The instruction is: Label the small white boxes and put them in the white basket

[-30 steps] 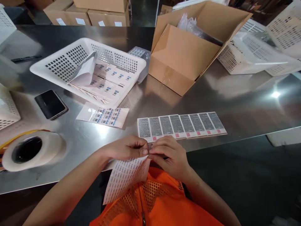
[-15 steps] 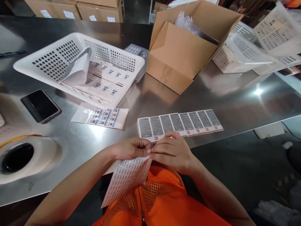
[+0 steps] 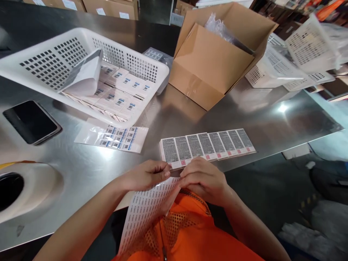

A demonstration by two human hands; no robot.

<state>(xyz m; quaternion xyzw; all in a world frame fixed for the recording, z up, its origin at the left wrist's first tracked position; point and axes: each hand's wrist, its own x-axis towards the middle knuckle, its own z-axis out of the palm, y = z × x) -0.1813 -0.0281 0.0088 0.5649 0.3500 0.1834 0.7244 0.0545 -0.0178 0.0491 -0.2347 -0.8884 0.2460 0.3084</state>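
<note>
A white sheet of small printed labels (image 3: 148, 206) hangs from my hands at the table's front edge, its lower part against the orange vest. My left hand (image 3: 148, 175) pinches the sheet's top edge between thumb and curled fingers. At the sheet's upper right corner, my right hand (image 3: 202, 178) is closed with fingertips on the edge; whether a loose label is between them is too small to see. Just beyond my hands lies a row of small boxes (image 3: 206, 146), overlapping side by side, with dark printed panels and red square codes.
A white perforated basket (image 3: 160, 72) holds boxes with blue-marked labels and a curled sheet. Before it lies a sheet of QR labels (image 3: 119, 137). A phone (image 3: 32, 121) and tape roll (image 3: 38, 188) are left. An open carton (image 3: 209, 65) stands behind; white baskets (image 3: 274, 67) stand right.
My hands have moved slightly apart, the right one shifting right along the label sheet's top edge. The view has turned a little; the boxes lie as before.
</note>
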